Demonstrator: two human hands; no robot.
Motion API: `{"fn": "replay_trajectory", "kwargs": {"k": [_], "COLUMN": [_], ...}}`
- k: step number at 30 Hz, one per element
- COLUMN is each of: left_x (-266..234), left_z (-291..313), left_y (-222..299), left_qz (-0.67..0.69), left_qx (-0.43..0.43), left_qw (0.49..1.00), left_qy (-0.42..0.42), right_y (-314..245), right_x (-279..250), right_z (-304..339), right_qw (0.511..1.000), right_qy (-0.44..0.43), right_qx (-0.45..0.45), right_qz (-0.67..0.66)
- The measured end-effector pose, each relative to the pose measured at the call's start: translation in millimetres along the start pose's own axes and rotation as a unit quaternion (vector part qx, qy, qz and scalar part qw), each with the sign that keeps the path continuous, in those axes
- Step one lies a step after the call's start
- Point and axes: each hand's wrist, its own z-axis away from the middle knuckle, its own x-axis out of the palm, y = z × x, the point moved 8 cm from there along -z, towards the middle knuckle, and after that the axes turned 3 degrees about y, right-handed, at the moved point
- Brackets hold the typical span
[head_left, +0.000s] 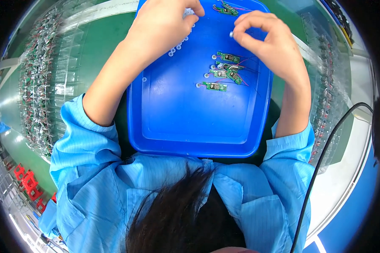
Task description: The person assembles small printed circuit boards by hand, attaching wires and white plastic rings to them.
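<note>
My left hand (166, 23) reaches over the far left of the blue tray (134, 126). Its thumb and forefinger are curled but apart, with small white round plastic pieces (178, 47) showing between and below them in a slanting row. At the tray's far right, my right hand (268, 40) has thumb and forefinger pinched together. A small silvery-white round piece (231, 34) shows at their tips; whether anything is attached to it is hidden. Nearer me lie several small green circuit boards (215, 86) with displays, thin wires and round pieces at their left ends.
Another circuit board (227, 8) lies at the tray's far edge. A lone white piece (144, 79) sits by the left wall. Clear plastic trays packed with wired boards stand left (37, 84) and right (325, 92). A black cable (325, 147) curves along the right.
</note>
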Motion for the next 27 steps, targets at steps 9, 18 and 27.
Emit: {"fn": "replay_trajectory", "kwargs": {"k": [9,18,27], "left_x": [11.6,3.5,33.8], "left_z": [6.0,-0.1,5.2], "left_y": [20.2,2.4,-30.1], "left_qz": [-0.157,0.013,0.336], "left_qx": [0.124,-0.012,-0.255], "left_qw": [0.979,1.000,0.901], "left_qy": [-0.043,0.007,-0.104], "right_y": [9.0,3.1,-0.1], "right_x": [7.0,20.5,-4.3], "right_z": [-8.5,-52.8,-26.3], "right_qw": [0.999,0.934,0.984], "right_qy": [-0.039,0.141,0.162], "right_qx": [0.030,-0.021,0.072], "right_qz": [0.008,0.326,0.006]}}
